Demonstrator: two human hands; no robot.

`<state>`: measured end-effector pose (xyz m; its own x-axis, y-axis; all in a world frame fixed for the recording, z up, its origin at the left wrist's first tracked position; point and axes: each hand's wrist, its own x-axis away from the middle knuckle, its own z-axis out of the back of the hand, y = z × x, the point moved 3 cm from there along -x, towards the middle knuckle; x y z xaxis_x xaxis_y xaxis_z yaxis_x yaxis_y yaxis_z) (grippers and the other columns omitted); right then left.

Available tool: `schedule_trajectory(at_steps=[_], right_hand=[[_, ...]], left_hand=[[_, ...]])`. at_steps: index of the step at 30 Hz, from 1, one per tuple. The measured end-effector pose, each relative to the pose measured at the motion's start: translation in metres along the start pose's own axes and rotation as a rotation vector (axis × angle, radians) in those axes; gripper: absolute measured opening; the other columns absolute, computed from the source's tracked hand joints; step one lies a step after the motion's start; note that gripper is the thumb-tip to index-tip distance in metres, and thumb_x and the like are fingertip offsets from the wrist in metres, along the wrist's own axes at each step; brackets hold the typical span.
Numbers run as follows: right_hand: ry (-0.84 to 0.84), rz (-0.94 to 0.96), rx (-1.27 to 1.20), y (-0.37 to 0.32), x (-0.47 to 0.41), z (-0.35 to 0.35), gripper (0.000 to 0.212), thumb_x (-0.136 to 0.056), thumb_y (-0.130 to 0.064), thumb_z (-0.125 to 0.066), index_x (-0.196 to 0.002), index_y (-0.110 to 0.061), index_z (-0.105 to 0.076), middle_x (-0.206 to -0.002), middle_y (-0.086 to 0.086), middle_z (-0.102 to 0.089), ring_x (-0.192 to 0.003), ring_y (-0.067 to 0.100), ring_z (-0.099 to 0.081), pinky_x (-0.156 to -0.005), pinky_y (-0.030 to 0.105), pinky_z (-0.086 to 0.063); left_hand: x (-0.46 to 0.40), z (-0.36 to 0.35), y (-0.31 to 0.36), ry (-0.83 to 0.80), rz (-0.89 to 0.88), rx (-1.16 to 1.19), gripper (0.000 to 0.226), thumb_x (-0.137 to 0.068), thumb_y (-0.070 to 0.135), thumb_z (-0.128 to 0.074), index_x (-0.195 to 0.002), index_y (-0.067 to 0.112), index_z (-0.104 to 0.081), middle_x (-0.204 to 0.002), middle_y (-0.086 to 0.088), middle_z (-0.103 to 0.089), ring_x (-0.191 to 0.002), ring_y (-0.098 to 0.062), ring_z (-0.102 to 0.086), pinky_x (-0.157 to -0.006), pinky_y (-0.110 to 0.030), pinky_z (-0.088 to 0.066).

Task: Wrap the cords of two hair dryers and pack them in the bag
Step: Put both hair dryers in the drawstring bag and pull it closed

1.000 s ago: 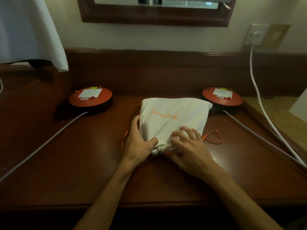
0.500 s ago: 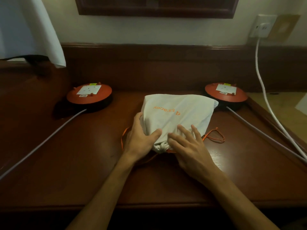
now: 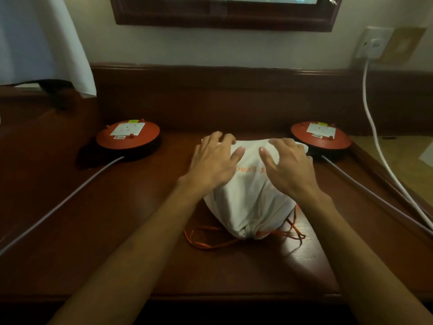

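A white drawstring bag with orange lettering lies bulging on the wooden desk, its mouth cinched toward me. Its orange drawstrings trail loose on the desk in front of it. My left hand rests on the bag's far left part with spread fingers. My right hand rests on the far right part the same way. The hair dryers are not visible; whatever fills the bag is hidden by the cloth.
Two round orange devices stand at the back, left and right, each with a grey cable running toward the desk's front. A white cord hangs from a wall socket. A white cloth hangs at upper left.
Both hands left the cinched mouth of the bag and moved to its far end, fingers spread on top. The bag's mouth and orange strings now lie uncovered.
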<state>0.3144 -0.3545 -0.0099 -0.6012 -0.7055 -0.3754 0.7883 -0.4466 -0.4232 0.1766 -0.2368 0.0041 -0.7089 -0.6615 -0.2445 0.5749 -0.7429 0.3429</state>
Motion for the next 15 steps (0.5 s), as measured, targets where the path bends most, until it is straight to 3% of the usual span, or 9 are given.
schedule_trajectory(at_steps=[3, 5, 10, 15], right_hand=[[-0.257, -0.025, 0.186, 0.017, -0.023, -0.037, 0.067, -0.1, -0.066, -0.026, -0.158, -0.036, -0.018, -0.17, 0.002, -0.001, -0.155, 0.035, 0.008, -0.12, 0.068, -0.003], [-0.323, 0.002, 0.292, 0.027, -0.026, -0.054, 0.069, -0.098, -0.07, -0.017, -0.159, -0.039, -0.008, -0.169, 0.001, 0.016, -0.151, 0.036, 0.025, -0.117, 0.07, 0.008], [-0.391, 0.034, 0.348, 0.026, -0.032, -0.06, 0.075, -0.098, -0.07, -0.018, -0.16, -0.036, 0.006, -0.166, 0.003, 0.027, -0.147, 0.037, 0.035, -0.117, 0.068, 0.013], [-0.441, 0.084, 0.234, 0.028, -0.041, -0.057, 0.074, -0.098, -0.069, -0.023, -0.16, -0.038, 0.002, -0.166, 0.0, 0.026, -0.147, 0.031, 0.036, -0.118, 0.063, 0.016]], left_hand=[[-0.017, -0.044, 0.0, -0.182, 0.003, -0.113, 0.066, -0.102, 0.063, -0.022, -0.16, 0.032, -0.014, -0.17, -0.006, 0.004, -0.155, -0.029, 0.014, -0.124, -0.05, 0.007], [-0.023, -0.057, -0.007, -0.208, 0.003, -0.168, 0.073, -0.098, 0.068, -0.024, -0.16, 0.035, -0.005, -0.169, -0.006, 0.01, -0.153, -0.028, 0.022, -0.123, -0.051, 0.013], [-0.038, -0.053, -0.017, -0.206, -0.004, -0.157, 0.078, -0.094, 0.07, -0.037, -0.159, 0.04, -0.007, -0.17, -0.001, 0.006, -0.154, -0.026, 0.018, -0.123, -0.054, 0.007], [-0.035, -0.046, -0.016, -0.244, 0.04, -0.148, 0.079, -0.095, 0.07, -0.033, -0.16, 0.037, -0.001, -0.169, -0.002, 0.011, -0.154, -0.027, 0.02, -0.124, -0.054, 0.006]])
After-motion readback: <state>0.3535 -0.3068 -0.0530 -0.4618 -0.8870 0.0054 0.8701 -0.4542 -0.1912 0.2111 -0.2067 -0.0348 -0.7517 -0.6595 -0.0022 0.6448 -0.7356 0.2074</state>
